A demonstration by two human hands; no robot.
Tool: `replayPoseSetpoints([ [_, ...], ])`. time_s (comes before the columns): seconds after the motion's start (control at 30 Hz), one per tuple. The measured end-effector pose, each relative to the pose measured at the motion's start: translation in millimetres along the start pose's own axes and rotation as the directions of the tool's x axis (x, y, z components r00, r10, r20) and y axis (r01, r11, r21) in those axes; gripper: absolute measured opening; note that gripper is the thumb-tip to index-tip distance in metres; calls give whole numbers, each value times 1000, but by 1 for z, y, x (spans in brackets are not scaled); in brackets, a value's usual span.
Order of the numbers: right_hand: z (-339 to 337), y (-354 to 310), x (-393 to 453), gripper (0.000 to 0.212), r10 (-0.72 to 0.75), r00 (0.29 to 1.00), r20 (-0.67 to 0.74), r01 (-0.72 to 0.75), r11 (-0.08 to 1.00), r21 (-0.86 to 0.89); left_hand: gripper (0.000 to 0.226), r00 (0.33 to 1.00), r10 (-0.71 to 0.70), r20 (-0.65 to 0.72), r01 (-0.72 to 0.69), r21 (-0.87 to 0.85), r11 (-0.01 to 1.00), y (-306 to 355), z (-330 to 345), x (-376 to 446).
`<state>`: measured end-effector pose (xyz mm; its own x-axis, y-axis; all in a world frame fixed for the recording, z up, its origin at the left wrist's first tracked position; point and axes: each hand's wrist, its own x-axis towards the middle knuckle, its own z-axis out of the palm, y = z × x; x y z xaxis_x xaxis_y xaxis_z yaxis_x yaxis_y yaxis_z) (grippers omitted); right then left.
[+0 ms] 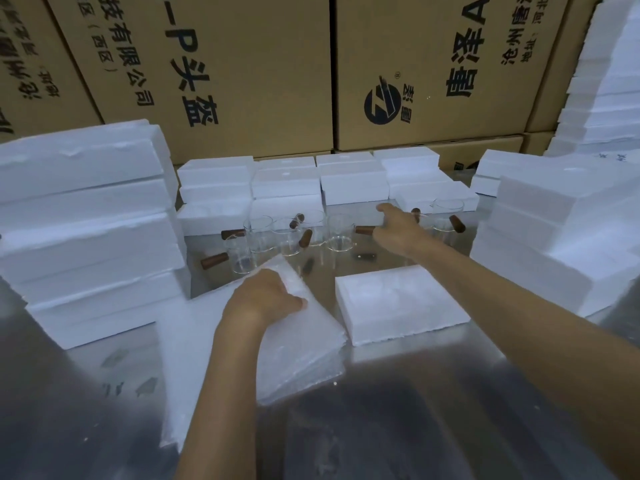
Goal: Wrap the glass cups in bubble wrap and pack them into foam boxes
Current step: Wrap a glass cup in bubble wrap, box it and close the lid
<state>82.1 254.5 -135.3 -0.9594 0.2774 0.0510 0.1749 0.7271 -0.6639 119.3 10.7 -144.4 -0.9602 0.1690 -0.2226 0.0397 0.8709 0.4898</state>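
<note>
Frosty bubble wrap [263, 341]; clear, brown-handled glass cups [341, 230].

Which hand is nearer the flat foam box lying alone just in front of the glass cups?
Left. The left hand grips the bubble wrap stack right beside the foam box. The right hand is farther back, reaching among the glass cups.
</note>
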Motion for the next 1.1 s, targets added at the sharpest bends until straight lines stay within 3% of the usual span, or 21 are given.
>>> replayPoseSetpoints([
  [0.13, 26, -4, 20, 53, 31, 999, 15, -29, 992, -121, 28, 1000, -8, 6, 8, -94, 996, -7, -3, 3],
  [0.23, 39, -1, 25, 31, 9, 996, -92, -33, 966, -256, 18, 1000, 12, 1, -12, -104, 994, -9, -4, 4],
  [0.33, 40, -1, 17, 31, 37, 992, -122, -81, 923, -377, 11, 999, 41, -13, -43, -164, 986, -11, -6, 2],
  [0.43, 31, -5, -4, 28, -67, 977, -204, -38, 881, -471, 13, 992, 103, -75, -119, -266, 957, -12, -9, 1],
  [0.5, 23, -6, -23, 27, -127, 950, -286, 26, 944, -330, 18, 979, 132, -152, -177, -333, 926, -12, -10, 0],
  [0.57, 18, -8, -46, 25, -104, 951, -291, 124, 991, 53, 20, 963, 172, -209, -244, -389, 889, -10, -11, -2],
  [0.63, 13, -13, -72, 24, -119, 972, -205, 198, 882, 427, 23, 940, 238, -245, -320, -386, 865, -6, -13, -6],
  [0.73, 9, -17, -98, 24, -234, 967, -105, 249, 769, 589, 15, 908, 292, -301, -398, -402, 824, -2, -13, -9],
  [0.83, 13, -15, -108, 21, -271, 954, -129, 300, 827, 476, 17, 860, 254, -443, -459, -455, 763, -1, -15, -11],
  [0.93, 18, -11, -114, 14, -393, 911, -129, 404, 911, 81, 16, 812, 192, -551, -491, -468, 735, 3, -18, -17],
  [1.0, 24, -12, -117, 16, -448, 883, -141, 424, 890, -169, 14, 789, 214, -576, -528, -457, 715, 13, -17, -24],
  [1.1, 31, -16, -119, 17, -377, 897, -231, 348, 924, -156, 14, 776, 369, -512, -605, -436, 666, 36, -7, -36],
])
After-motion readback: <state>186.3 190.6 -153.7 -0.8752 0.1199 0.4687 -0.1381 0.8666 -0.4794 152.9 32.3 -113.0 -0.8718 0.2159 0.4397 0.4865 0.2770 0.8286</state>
